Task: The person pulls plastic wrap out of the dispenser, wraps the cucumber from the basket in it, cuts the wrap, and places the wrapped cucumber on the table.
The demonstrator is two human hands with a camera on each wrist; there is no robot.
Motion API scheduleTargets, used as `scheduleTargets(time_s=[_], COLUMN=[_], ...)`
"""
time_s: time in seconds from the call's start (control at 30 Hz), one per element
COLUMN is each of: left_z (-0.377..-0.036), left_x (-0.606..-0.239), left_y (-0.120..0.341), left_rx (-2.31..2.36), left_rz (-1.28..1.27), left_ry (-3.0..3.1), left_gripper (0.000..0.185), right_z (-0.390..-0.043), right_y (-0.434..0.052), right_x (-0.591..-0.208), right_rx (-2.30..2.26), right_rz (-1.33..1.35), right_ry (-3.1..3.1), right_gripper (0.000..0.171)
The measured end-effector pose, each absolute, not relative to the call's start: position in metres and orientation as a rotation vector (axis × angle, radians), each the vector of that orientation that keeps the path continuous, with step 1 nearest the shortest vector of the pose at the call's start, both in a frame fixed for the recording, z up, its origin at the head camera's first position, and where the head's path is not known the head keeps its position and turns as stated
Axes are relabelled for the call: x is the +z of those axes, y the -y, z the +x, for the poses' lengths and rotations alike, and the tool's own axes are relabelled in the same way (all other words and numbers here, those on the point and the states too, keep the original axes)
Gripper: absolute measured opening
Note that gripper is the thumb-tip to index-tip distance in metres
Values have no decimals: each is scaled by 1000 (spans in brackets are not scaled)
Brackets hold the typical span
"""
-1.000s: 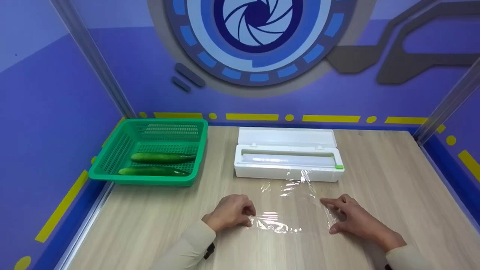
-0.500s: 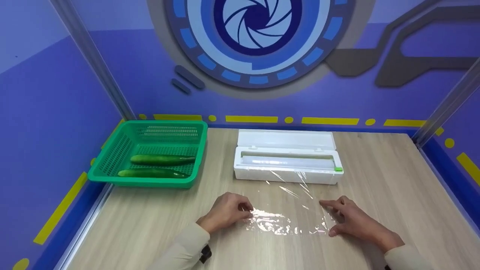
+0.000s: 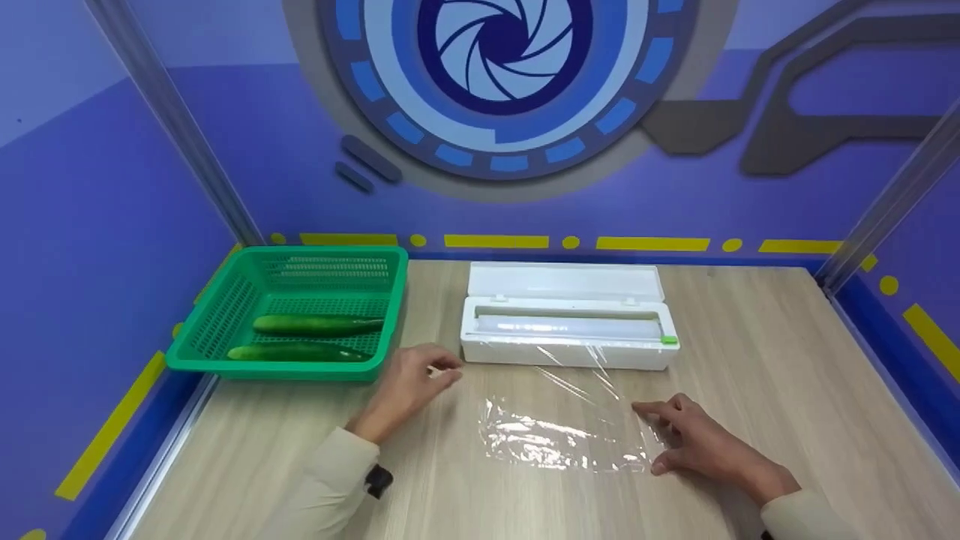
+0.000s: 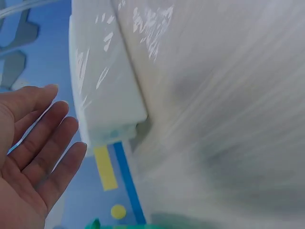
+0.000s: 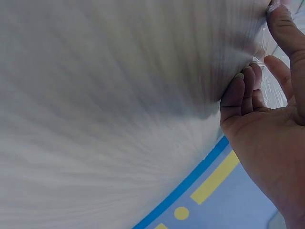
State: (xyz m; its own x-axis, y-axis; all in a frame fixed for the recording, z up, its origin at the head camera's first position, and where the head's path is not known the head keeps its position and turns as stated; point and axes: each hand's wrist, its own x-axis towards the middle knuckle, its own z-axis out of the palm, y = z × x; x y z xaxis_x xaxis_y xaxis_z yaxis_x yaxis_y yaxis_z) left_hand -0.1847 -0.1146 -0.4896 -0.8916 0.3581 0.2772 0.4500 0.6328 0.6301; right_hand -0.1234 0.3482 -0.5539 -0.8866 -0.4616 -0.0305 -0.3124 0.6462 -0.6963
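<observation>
A sheet of clear plastic wrap (image 3: 536,442) lies on the table, running out from the roll (image 3: 570,328) in a white wrap dispenser (image 3: 562,355). My left hand (image 3: 409,386) holds nothing and hovers between the green basket and the wrap, fingers loosely bent; the left wrist view shows that hand (image 4: 40,152) beside the dispenser's end (image 4: 112,109). My right hand (image 3: 701,442) rests at the sheet's right edge, index finger and thumb spread apart and touching the film. In the right wrist view, film clings near the thumb tip (image 5: 281,24).
A green plastic basket (image 3: 270,366) with two cucumbers (image 3: 315,325) stands at the left. The dispenser's white lid (image 3: 562,281) is tipped back, and a green slider (image 3: 668,340) sits at its right end. Blue panel walls (image 3: 315,202) border the wooden table (image 3: 757,337).
My left hand has let go of the film's left corner and moved left and away from me, towards the basket. The right hand stays at the sheet's right edge.
</observation>
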Motion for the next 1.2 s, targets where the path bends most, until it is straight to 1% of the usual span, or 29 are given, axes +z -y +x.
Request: scheduleTargets(time_s=[0.23, 0.47, 0.67, 0.87, 1.2], left_z=[-193, -207, -218, -223, -229], left_x=[-473, -463, -465, -470, -472], left_y=[144, 176, 201, 221, 232], left_rx=[-1081, -1020, -970, -903, -924], left_rz=[-501, -421, -351, -297, -206], left_ry=[2688, 2636, 2700, 2766, 2874], left_gripper=[14, 19, 27, 29, 34], right_z=[-124, -125, -125, -124, -124], right_y=[-349, -349, -349, -348, -350], right_x=[-554, -554, -552, -553, -553], right_rx=[-1032, -1038, -1028, -1030, -1035], right_rz=[-613, -625, -611, -618, -609], right_ry=[-2663, -2671, -2672, -2673, -2668], right_gripper=[91, 91, 91, 91, 91])
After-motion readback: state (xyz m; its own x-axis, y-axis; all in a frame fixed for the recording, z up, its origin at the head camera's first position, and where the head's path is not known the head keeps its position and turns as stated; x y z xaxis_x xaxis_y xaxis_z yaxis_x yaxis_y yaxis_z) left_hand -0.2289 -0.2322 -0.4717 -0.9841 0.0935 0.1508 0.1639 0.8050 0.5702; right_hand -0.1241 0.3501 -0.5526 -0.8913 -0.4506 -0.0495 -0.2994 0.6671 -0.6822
